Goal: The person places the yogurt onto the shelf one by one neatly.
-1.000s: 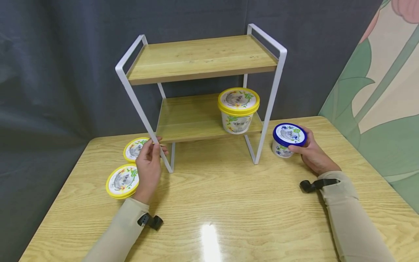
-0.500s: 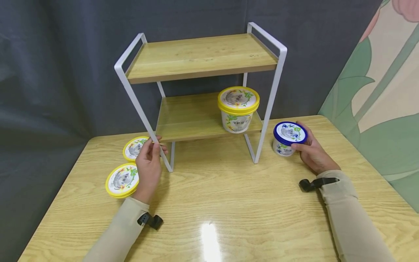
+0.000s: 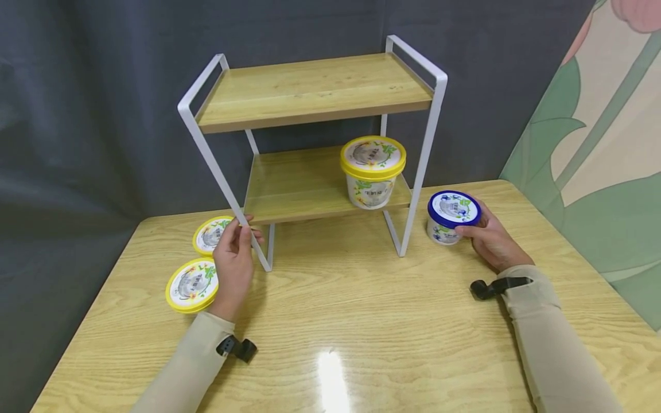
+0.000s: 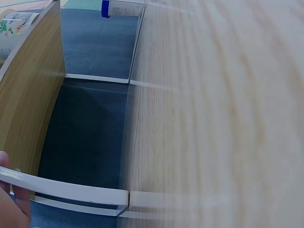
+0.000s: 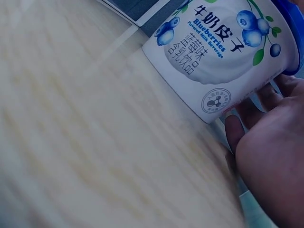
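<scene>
The sleeved left forearm [image 3: 188, 367] is slanting up from the bottom of the head view, and the left hand [image 3: 234, 267] is gripping, thumb and fingers bending round. Well apart, the sleeved right forearm [image 3: 552, 344] is leaning inward, while the right hand [image 3: 494, 241] is gripping too, thumb lying in front, fingers curving behind

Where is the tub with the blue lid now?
In the head view, the tub is right of the rack, held in the right hand.
</scene>
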Available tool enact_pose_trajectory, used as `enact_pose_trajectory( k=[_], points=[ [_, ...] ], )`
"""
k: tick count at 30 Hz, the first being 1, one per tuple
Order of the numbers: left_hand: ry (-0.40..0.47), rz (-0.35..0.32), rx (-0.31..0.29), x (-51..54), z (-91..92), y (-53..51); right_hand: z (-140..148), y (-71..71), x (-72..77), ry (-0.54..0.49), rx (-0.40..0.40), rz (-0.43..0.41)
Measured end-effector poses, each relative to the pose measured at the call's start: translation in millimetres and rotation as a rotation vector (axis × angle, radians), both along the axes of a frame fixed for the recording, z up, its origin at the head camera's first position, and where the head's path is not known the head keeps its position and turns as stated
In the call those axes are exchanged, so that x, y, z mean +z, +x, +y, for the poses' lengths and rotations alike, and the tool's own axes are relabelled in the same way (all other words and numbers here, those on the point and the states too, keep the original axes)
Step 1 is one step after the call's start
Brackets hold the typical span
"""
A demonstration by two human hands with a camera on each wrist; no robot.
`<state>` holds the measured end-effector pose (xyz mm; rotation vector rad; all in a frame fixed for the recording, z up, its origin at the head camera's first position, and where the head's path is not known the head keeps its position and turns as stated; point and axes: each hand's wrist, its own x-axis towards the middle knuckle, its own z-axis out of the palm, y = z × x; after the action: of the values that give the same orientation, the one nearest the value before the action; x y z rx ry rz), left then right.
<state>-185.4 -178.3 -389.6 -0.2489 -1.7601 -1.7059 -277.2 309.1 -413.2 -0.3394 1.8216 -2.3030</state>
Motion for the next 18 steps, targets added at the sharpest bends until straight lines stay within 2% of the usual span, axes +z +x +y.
enact_pose_trajectory(
  k=[3, 9, 11, 14, 18],
  points=[
    [0.001, -0.004, -0.002, -0.1, 0.0, -0.3, 0, -0.3, -0.1, -0.049, -0.005, 0.022],
    [-0.002, -0.016, -0.001, 0.6, 0.4, 0.5, 0, -0.5, -1.3, -0.294, -0.006, 0.037],
    [0.001, -0.014, -0.005, 0.9, 0.3, 0.7, 1, -0.4, 0.2, -0.339, 0.000, 0.034],
    [0.001, -0.007, -0.007, 0.7, -0.4, 0.6, 2, 0.3, 4.9, -0.325, 0.000, 0.038],
    [-0.006, -0.001, -0.004, 0.0, -1.2, -0.5, 3, 2.0, 15.6, -0.199, -0.016, 0.056]
  ],
)
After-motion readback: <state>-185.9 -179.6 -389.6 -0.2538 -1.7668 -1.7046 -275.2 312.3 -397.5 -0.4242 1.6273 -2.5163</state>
